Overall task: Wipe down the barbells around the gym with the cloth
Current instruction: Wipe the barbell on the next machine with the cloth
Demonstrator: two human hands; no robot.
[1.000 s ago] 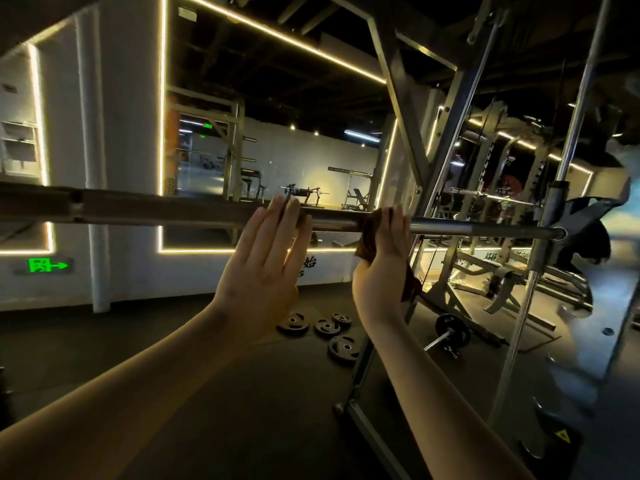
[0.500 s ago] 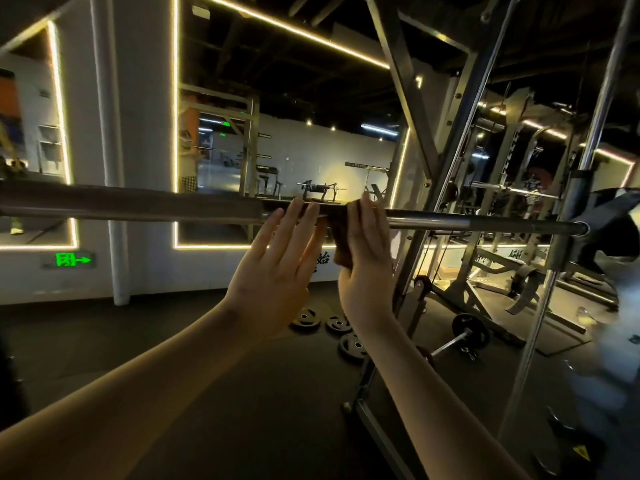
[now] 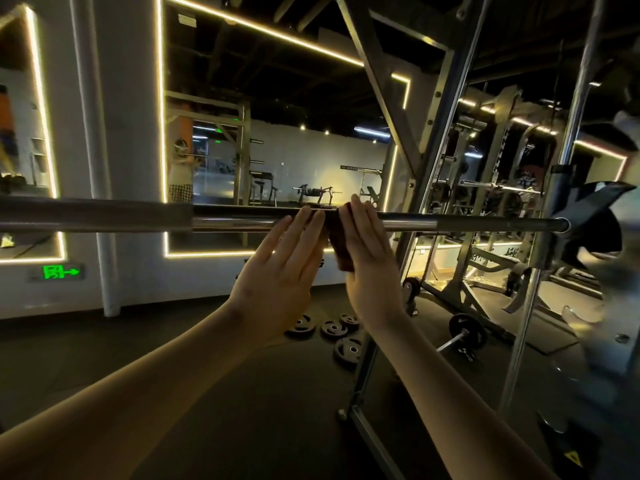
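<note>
A steel barbell (image 3: 467, 224) runs level across the view at about head height, held in a Smith machine frame. A dark brown cloth (image 3: 338, 241) hangs over the bar's middle. My right hand (image 3: 370, 258) presses the cloth against the bar, fingers straight and pointing up. Just to its left, my left hand (image 3: 280, 271) rests flat against the bar with fingers extended, almost touching the cloth. The bar's thicker sleeve (image 3: 93, 215) stretches out to the left.
The machine's slanted uprights (image 3: 446, 161) and chrome guide rod (image 3: 568, 161) stand to the right. Several weight plates (image 3: 332, 329) lie on the dark floor below, beside a loaded bar (image 3: 464, 332). A mirror wall with light strips faces me, and more racks fill the right side.
My right hand has slid the cloth leftward along the bar until it sits next to my left hand. The left hand has stayed on the bar.
</note>
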